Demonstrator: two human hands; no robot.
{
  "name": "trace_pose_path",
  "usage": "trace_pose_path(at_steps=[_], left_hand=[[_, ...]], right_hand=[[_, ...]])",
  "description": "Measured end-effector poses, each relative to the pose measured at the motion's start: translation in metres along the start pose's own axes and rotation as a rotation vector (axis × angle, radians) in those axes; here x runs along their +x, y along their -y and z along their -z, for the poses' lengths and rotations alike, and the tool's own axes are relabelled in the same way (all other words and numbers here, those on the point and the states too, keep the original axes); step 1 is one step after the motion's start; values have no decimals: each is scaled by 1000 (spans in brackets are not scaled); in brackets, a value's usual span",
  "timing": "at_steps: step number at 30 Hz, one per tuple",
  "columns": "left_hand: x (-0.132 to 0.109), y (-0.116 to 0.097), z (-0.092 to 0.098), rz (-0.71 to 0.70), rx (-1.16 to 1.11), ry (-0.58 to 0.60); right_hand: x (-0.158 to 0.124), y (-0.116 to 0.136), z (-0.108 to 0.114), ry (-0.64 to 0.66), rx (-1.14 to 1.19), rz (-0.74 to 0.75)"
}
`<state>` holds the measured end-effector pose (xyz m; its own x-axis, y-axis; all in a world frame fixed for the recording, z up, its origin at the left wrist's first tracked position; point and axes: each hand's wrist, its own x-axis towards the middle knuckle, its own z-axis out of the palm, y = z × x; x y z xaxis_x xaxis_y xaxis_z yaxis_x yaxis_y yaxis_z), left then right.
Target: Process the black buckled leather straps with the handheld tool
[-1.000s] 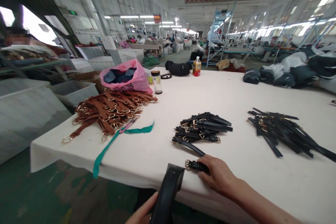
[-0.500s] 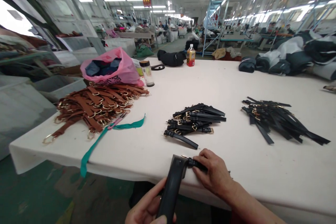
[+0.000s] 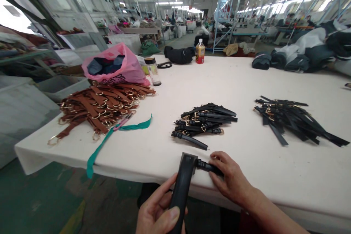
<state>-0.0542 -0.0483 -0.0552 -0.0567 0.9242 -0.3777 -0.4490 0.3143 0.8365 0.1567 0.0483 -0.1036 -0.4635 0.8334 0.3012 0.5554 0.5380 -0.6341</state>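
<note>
Head view: person's left hand (image 3: 161, 210) wrapped around black handheld tool (image 3: 181, 186); tool head overlaps near end of black strap (image 3: 204, 166), contact unclear. Right hand (image 3: 233, 178) grasps that strap over white table's (image 3: 236, 84) near edge. Black strap pile (image 3: 207, 119) just beyond, brown straps (image 3: 101, 106) left.

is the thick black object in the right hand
No, the left hand grips the thick black object, while the right hand holds a thin black strap.

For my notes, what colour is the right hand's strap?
The strap is black, shown in the head view.
</note>
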Motion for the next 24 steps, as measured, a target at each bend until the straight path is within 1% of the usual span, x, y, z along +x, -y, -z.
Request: trace_pose_path(at_steps=[4, 10, 12, 18, 22, 24], left_hand=[[4, 1, 1, -9, -8, 30], [8, 0, 4, -23, -1, 59], [8, 1, 5, -20, 5, 66], [9, 4, 11, -23, -4, 86], [9, 7, 13, -37, -29, 77], [8, 7, 13, -50, -43, 80]], right_hand=[[7, 3, -2, 3, -42, -12], [22, 4, -15, 0, -22, -3], [23, 4, -17, 23, -22, -16], [24, 6, -15, 90, -131, -54], [24, 4, -16, 61, -55, -94], [22, 2, -18, 41, 6, -73]])
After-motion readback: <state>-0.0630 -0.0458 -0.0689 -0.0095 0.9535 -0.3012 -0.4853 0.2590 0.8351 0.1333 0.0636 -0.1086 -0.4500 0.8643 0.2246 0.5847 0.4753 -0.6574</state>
